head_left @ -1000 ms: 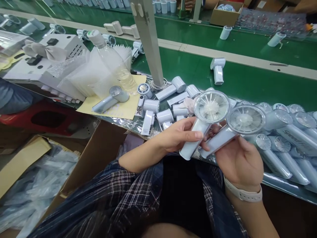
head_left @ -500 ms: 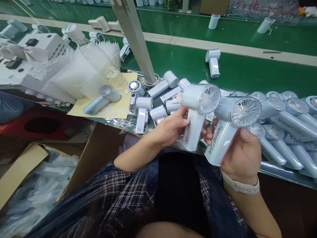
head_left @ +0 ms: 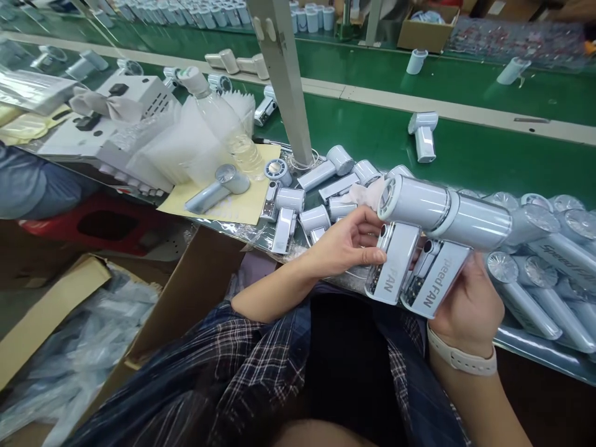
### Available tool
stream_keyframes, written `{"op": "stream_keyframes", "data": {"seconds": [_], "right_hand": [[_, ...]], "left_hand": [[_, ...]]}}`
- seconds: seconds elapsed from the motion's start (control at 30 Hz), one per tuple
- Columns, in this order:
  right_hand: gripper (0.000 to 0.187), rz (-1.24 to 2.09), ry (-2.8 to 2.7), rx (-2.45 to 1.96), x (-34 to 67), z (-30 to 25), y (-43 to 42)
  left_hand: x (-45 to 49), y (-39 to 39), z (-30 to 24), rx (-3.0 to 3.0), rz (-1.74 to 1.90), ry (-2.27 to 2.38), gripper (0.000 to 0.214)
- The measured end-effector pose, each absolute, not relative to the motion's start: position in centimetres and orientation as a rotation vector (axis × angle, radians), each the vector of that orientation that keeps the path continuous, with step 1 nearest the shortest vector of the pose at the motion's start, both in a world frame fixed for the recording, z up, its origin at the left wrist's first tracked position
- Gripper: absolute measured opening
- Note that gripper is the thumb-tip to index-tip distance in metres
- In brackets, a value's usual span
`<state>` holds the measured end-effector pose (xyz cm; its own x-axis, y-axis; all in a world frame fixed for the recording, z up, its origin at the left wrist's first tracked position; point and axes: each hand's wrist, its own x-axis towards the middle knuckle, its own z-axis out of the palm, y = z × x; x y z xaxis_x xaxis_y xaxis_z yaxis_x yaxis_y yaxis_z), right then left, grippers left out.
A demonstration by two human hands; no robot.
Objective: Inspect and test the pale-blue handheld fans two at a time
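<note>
Two pale blue handheld fans are held side by side in front of me, their heads touching end to end. My left hand [head_left: 354, 245] has its thumb at the edge of the left handheld fan [head_left: 401, 254], with its fingers partly hidden behind. My right hand [head_left: 475, 301] is wrapped round the handle of the right handheld fan [head_left: 444, 273]; its fingertips are mostly hidden. Dark inner parts show along the open left sides of both handles. "Speed FAN" lettering runs down the right handle, while the left one's is partly covered.
Wrapped fans [head_left: 535, 295] are stacked at the right. More fans [head_left: 291, 202] lie left of my hands, near a yellow sheet [head_left: 254, 211], a clear bottle [head_left: 244, 152] and a metal post [head_left: 286, 81]. A cardboard box [head_left: 172, 298] holds plastic bags below. Another person's sleeve [head_left: 32, 180] is far left.
The two fans have been turned, from clear-covered ends facing me to heads sideways and touching, with the handles' open sides showing. The camera view has shifted a little left and up.
</note>
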<state>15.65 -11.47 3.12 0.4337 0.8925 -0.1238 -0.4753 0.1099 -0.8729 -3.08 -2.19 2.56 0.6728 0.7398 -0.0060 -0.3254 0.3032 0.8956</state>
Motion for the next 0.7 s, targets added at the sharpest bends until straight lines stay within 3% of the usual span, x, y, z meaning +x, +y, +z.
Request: {"op": "stream_keyframes", "data": {"seconds": [0.23, 0.4, 0.57, 0.7], "right_hand": [[0.021, 0.976, -0.523, -1.086, 15.0, 2.3, -11.1], [0.035, 0.803, -0.829, -1.113, 15.5, 2.4, -11.6], [0.066, 0.441, -1.457, -1.0, 17.0, 2.2, -12.3], [0.043, 0.32, -1.547, -1.008, 17.4, 1.7, -12.7]], "left_hand": [[-3.4, -2.1, 3.0, 1.069, 0.716, 0.525, 0.074], [-3.4, -2.0, 2.8, 1.312, 0.8, 0.56, 0.05], [-3.0, -1.6, 1.8, 1.779, 1.145, 0.293, 0.026], [-2.8, -1.3, 1.8, 2.051, 1.436, 0.107, 0.016]]}}
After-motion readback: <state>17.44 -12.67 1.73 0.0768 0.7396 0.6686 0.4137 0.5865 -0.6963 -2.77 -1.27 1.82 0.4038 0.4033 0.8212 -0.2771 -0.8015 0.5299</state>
